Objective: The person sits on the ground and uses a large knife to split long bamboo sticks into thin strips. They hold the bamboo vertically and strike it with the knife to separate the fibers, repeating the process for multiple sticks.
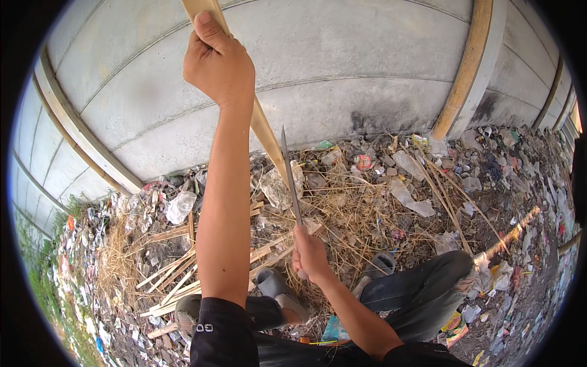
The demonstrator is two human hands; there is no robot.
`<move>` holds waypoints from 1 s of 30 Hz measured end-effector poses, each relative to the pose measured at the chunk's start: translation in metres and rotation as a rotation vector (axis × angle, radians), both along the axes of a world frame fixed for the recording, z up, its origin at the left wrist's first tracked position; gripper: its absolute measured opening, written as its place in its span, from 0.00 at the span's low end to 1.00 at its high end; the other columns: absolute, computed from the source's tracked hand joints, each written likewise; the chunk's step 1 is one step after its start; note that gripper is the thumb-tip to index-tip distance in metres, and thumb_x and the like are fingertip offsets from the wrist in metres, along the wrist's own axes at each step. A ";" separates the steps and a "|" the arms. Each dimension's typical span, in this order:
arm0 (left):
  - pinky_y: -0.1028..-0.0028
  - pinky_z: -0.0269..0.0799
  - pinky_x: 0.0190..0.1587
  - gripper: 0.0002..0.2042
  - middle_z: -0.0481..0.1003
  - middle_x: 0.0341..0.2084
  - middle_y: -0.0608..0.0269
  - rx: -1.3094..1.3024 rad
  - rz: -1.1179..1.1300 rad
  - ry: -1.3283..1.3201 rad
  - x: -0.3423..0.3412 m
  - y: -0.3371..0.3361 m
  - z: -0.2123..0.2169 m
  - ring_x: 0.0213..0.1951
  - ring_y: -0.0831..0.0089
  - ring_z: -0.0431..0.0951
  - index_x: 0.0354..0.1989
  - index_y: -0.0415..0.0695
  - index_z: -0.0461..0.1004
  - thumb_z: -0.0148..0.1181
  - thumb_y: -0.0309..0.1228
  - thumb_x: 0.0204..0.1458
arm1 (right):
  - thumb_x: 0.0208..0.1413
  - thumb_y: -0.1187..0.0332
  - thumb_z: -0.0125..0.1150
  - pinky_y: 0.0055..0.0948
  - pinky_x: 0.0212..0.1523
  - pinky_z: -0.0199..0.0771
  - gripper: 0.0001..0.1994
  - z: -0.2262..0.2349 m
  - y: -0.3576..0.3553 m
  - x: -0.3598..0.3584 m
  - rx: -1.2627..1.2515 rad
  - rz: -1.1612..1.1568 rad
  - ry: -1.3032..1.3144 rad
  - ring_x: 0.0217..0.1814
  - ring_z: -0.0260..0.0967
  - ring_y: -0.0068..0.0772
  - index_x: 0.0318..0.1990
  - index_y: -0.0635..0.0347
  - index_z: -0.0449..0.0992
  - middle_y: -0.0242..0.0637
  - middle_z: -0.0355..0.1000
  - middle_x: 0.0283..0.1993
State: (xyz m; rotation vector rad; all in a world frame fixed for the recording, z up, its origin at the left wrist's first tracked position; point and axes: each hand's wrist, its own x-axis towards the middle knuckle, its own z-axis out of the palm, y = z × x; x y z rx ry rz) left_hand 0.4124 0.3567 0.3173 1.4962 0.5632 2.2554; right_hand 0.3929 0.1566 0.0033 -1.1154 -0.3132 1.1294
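My left hand (221,68) is raised near the top of the view, its fingers wrapped round the upper part of a long split bamboo piece (265,131). The bamboo slants down to the right, its lower end by a pale rock (275,187) on the ground. Lower down, my right hand (310,252) grips the handle of a long knife (289,168). Its narrow dark blade points up and away, alongside the lower part of the bamboo. Whether blade and bamboo touch, I cannot tell.
Several cut bamboo strips (174,278) lie at left by my grey sandals (271,282). Dry straw and plastic litter cover the ground. A grey panel wall (348,49) with a bamboo pole (465,67) stands ahead. Thin sticks (441,199) lie at right.
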 end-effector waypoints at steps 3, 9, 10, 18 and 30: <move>0.79 0.59 0.15 0.32 0.62 0.08 0.70 -0.022 -0.032 -0.053 -0.008 -0.001 -0.001 0.12 0.81 0.64 0.18 0.44 0.63 0.44 0.58 0.67 | 0.64 0.39 0.54 0.35 0.19 0.66 0.28 -0.048 -0.026 0.020 -0.385 0.033 0.253 0.14 0.56 0.24 0.29 0.57 0.65 0.26 0.57 0.17; 0.78 0.60 0.15 0.33 0.62 0.09 0.69 -0.043 -0.038 -0.046 -0.011 0.005 -0.003 0.12 0.80 0.65 0.18 0.43 0.63 0.43 0.59 0.67 | 0.68 0.39 0.46 0.27 0.16 0.60 0.30 0.095 -0.010 0.072 0.171 -0.112 -0.006 0.13 0.57 0.21 0.26 0.57 0.65 0.28 0.59 0.15; 0.77 0.60 0.15 0.33 0.62 0.09 0.69 -0.046 -0.037 -0.043 -0.009 0.007 -0.003 0.13 0.80 0.65 0.18 0.43 0.63 0.43 0.59 0.67 | 0.68 0.40 0.45 0.26 0.16 0.60 0.29 0.115 -0.009 0.076 0.313 -0.173 -0.074 0.13 0.57 0.21 0.27 0.58 0.65 0.28 0.60 0.15; 0.76 0.62 0.15 0.33 0.66 0.10 0.65 0.013 0.148 -0.035 0.010 0.023 0.001 0.13 0.77 0.67 0.19 0.40 0.66 0.45 0.57 0.67 | 0.68 0.45 0.49 0.29 0.15 0.57 0.26 -0.055 0.025 0.008 0.249 -0.083 -0.105 0.12 0.54 0.23 0.26 0.57 0.63 0.30 0.58 0.15; 0.76 0.59 0.15 0.32 0.64 0.08 0.67 -0.045 0.074 -0.079 -0.011 0.006 -0.001 0.12 0.78 0.66 0.18 0.42 0.63 0.43 0.56 0.68 | 0.68 0.52 0.56 0.25 0.17 0.59 0.23 0.062 0.040 0.033 0.383 -0.087 -0.270 0.15 0.57 0.16 0.26 0.61 0.69 0.26 0.60 0.14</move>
